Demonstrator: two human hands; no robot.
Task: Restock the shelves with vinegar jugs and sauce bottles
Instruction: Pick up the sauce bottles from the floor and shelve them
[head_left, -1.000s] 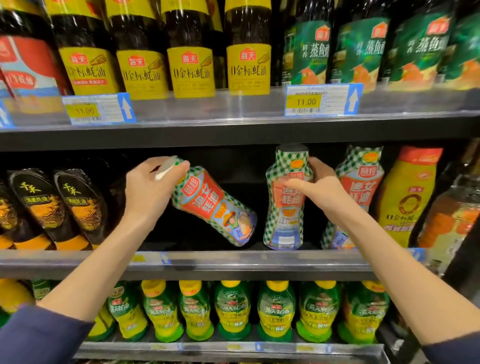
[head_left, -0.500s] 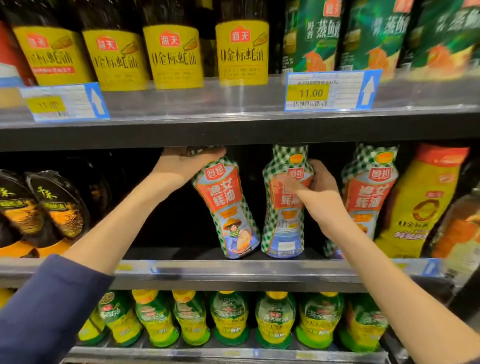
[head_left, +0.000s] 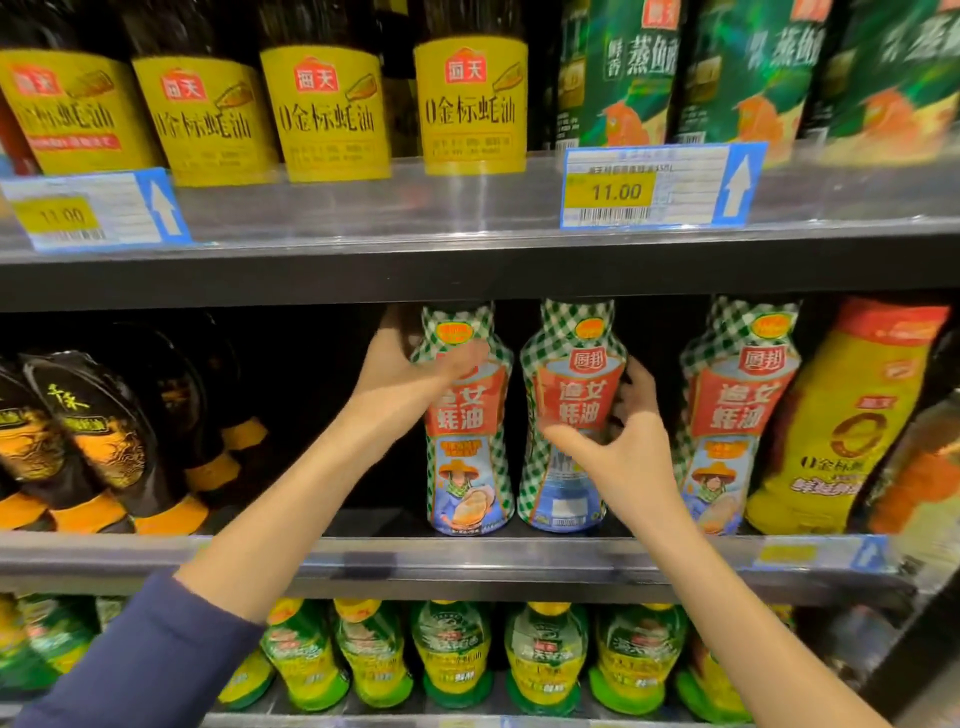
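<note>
Three green-checked oyster sauce bottles with red labels stand on the middle shelf. My left hand grips the shoulder of the leftmost sauce bottle, which stands upright on the shelf. My right hand wraps around the middle sauce bottle, thumb across its front and fingers behind. The third sauce bottle stands untouched to the right.
Dark bottles with orange bases lean at the left of the middle shelf, with a dark gap beside them. A yellow pouch bottle stands at the right. Yellow-labelled bottles fill the top shelf, green-yellow bottles the bottom one.
My left hand has swung its bottle from tilted to upright and set it on the shelf beside the middle one. My right hand has slid lower on the middle bottle.
</note>
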